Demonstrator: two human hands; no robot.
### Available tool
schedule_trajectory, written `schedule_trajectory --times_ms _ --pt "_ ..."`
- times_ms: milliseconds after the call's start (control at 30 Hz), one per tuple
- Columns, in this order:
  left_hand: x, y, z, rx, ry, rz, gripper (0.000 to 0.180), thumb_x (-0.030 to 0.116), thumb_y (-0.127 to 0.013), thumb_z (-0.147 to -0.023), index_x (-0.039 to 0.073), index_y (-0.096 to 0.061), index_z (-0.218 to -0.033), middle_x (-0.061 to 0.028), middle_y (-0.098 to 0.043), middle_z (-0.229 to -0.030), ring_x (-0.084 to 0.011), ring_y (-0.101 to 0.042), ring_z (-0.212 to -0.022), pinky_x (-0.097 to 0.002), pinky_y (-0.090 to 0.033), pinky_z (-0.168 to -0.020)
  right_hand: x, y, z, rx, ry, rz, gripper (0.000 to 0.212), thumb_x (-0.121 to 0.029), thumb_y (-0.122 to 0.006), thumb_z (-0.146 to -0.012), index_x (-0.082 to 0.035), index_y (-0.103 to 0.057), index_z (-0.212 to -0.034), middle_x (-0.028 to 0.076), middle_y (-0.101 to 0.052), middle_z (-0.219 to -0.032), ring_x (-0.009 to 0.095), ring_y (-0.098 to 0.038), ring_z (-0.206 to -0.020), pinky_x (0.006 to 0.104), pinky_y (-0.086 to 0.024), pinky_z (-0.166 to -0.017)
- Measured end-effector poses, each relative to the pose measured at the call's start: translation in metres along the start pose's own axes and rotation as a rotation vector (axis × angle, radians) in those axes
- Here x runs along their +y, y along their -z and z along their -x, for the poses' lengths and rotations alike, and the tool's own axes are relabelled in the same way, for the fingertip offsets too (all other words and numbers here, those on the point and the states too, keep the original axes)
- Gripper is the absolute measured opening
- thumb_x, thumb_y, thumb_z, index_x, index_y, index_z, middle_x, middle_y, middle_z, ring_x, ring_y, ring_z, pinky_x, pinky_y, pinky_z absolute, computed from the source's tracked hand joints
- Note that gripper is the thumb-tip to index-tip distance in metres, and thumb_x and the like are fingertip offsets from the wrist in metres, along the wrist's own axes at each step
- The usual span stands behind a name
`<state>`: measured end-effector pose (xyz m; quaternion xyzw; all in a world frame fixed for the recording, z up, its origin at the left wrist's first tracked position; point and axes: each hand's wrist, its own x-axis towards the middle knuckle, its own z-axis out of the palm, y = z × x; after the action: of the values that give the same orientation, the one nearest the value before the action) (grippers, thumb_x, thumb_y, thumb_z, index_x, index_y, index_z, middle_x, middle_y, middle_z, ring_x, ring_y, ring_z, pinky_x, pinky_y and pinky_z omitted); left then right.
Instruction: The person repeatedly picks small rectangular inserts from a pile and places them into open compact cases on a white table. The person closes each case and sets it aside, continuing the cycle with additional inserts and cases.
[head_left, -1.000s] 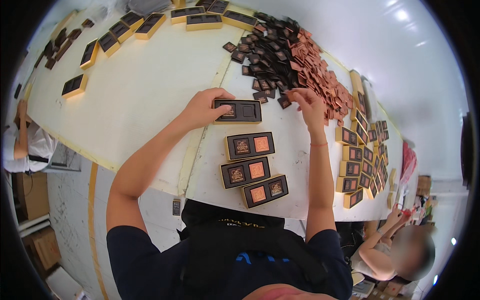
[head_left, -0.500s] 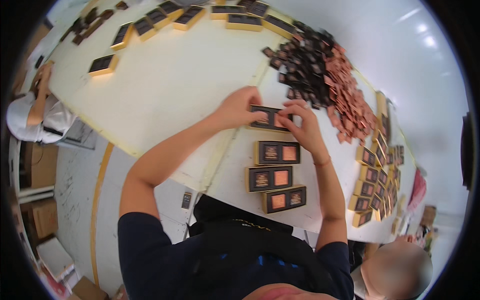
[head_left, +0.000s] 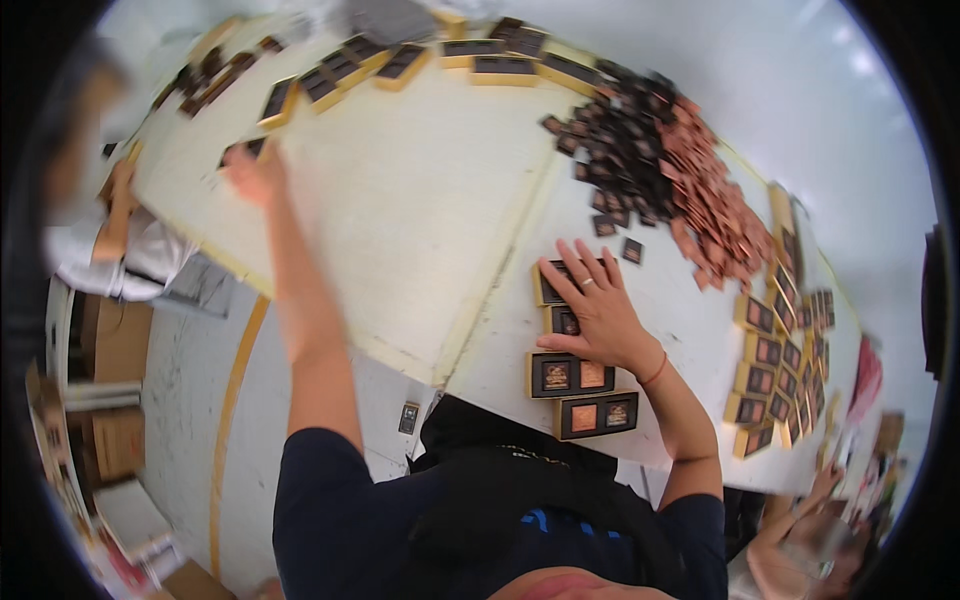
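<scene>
Far to the left, my left hand (head_left: 258, 180) is at a small gold-sided box with a black inside (head_left: 228, 156). Motion blur hides how its fingers meet the box. My right hand (head_left: 605, 318) lies flat with fingers spread over the upper two boxes of a short column, mostly covering the top box (head_left: 547, 284) and the one below it (head_left: 562, 321). Nearer to me, a two-compartment box (head_left: 556, 375) shows a black packet and a copper-coloured one. Below that sits the nearest box (head_left: 598, 415), with a copper packet on the left and a black one on the right.
A heap of black packets (head_left: 630, 150) adjoins a heap of copper packets (head_left: 715, 205). One loose black packet (head_left: 632, 250) lies near my right hand. Black-lined boxes (head_left: 502, 68) line the far edge. Filled boxes (head_left: 757, 382) stand at right. Co-workers are at both sides.
My left hand has left the top box of the column and swung far left to another box. My right hand has gone from fingering that box to lying spread over the upper boxes, which are closer together.
</scene>
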<state>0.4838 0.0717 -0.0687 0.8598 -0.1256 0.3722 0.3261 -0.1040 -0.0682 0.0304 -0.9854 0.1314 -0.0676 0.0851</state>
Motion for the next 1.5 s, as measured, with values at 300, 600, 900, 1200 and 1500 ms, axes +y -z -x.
schedule_trajectory --times_ms 300,600,900,1200,1500 --pt "0.064 0.004 0.034 -0.425 0.026 -0.137 0.051 0.056 -0.072 -0.081 0.019 -0.066 -0.117 -0.0018 -0.058 -0.139 -0.0373 -0.045 -0.132 -0.0512 -0.041 -0.103 0.039 0.029 0.099 -0.038 -0.226 0.051 0.093 -0.069 -0.064 -0.082 -0.02 -0.037 -0.156 0.014 -0.032 -0.161 0.038 -0.026 -0.15 0.0554 -0.009 -0.123" --pt "0.182 0.096 0.081 -0.919 -0.301 0.243 0.047 0.051 -0.082 -0.075 0.007 -0.065 -0.075 -0.0071 -0.068 -0.072 -0.0231 -0.064 -0.066 -0.0377 -0.049 -0.062 0.076 0.04 0.065 0.319 -0.335 -0.183 0.029 -0.024 -0.074 -0.086 -0.006 -0.069 -0.11 0.014 -0.063 -0.126 0.035 -0.054 -0.122 0.045 -0.043 -0.1" --pt "0.276 0.194 0.179 -1.281 -0.506 0.937 0.053 0.036 -0.086 -0.076 0.005 -0.06 -0.111 -0.0097 -0.07 -0.104 -0.0231 -0.067 -0.103 -0.0359 -0.051 -0.094 0.129 0.011 0.027 0.245 -0.502 -0.242 0.022 -0.009 -0.073 -0.08 -0.004 -0.057 -0.095 0.013 -0.065 -0.093 0.031 -0.066 -0.09 0.0399 -0.052 -0.077" --pt "0.282 0.226 0.238 -1.332 -0.849 0.811 0.075 0.033 -0.085 -0.073 0.007 -0.049 -0.134 -0.0131 -0.061 -0.12 -0.0332 -0.057 -0.114 -0.0431 -0.046 -0.098 0.063 0.044 0.023 0.251 -0.553 -1.3 0.03 -0.003 -0.061 -0.096 -0.003 -0.059 -0.126 0.004 -0.065 -0.096 0.012 -0.07 -0.09 0.0219 -0.059 -0.075" --pt "0.278 0.208 0.243 -1.385 -0.798 1.014 0.079 0.02 -0.081 -0.073 0.01 -0.042 -0.14 -0.0118 -0.06 -0.128 -0.0336 -0.054 -0.117 -0.0429 -0.041 -0.103 0.044 0.018 0.009 0.366 -0.096 -0.602 0.021 0.007 -0.065 -0.08 -0.007 -0.069 -0.095 0.005 -0.065 -0.096 0.021 -0.062 -0.095 0.0327 -0.052 -0.085"
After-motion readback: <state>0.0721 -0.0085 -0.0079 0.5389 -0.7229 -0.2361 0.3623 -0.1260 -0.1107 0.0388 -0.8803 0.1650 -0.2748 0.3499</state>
